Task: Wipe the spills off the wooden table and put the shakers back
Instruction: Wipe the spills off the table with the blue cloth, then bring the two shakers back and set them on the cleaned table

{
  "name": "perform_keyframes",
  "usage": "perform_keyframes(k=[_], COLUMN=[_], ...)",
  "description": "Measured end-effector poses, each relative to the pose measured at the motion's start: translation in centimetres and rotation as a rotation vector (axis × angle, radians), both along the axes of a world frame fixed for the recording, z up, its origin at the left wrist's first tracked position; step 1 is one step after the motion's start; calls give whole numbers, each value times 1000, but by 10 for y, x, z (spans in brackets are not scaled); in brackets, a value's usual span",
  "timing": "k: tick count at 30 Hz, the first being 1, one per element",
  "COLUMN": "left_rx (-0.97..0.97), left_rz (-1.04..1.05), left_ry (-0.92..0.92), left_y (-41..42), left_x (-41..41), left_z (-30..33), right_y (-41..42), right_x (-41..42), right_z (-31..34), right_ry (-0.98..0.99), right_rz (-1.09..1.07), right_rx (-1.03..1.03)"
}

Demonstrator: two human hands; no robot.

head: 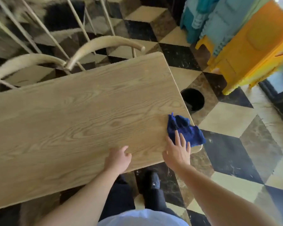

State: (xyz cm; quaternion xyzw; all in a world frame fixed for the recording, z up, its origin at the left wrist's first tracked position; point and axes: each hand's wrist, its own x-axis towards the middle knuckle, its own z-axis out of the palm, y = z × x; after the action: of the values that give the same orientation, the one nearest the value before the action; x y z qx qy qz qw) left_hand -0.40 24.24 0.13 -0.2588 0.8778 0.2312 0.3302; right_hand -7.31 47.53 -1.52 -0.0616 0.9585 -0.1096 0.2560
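Right hand (176, 152) lies flat, fingers spread, on blue cloth (185, 130) at wooden table (82, 111) near-right corner. Left hand (118, 158) loose, empty, at near edge.

- Both forearms bare, no sleeves, watch or rings visible on left hand (118, 159) or right hand (178, 152)
- Pale light-blue top (142, 217), bottom centre of frame
- Dark trousers (119, 198)
- Black shoe (151, 180), small light mark on the toe
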Motion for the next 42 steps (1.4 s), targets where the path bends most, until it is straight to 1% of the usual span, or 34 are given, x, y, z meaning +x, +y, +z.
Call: perform_keyframes(k=[4,6,9,11,13,17,19,21,23,25,28,30,33,36,39,42], left_rx=[24,37,42,51,56,61,45,33,70,136,243,300,316,313,364,405], left_rz=[107,195,352,404,441,566,585,609,663,794,1153,1388,1571,1699,1786,1854], left_ry=[-64,-54,20,62,112,223,264,270,238,204,191,190,170,163,136,91], left_y=[-31,-49,-72,-88,-98,-137,-154,-183,-216,-241,-263,-271,-278,-280,-277,-274], left_x=[77,122,180,212,225,267,280,306,336,373,432,469,514,545,570,592], left_z=[4,6,9,12,14,24,28,30,29,24,21,18,14,9,7,9], right_y=[-16,-24,-42,-66,-89,-174,-208,-251,-293,-326,-359,-388,-433,-468,-502,-544], right_x=[53,73,95,111,120,158,171,193,217,243,272,285,302,324,340,358], right_z=[4,7,14,19,24,31,33,34,32,29,10,12,28,29,23,18], right_ry=[-85,-125,-189,-208,-236,-279,-311,-348,-419,-491,-577,-585,-548,-524,-579,-619], right_rz=[-18,-1,35,109,158,283,285,300,253,176,151,228,346,552,649,778], right_rx=[-33,-29,-19,-6,-8,-52,-81,-132,-195,-229,-210,-199,-195,-107,-27,-16])
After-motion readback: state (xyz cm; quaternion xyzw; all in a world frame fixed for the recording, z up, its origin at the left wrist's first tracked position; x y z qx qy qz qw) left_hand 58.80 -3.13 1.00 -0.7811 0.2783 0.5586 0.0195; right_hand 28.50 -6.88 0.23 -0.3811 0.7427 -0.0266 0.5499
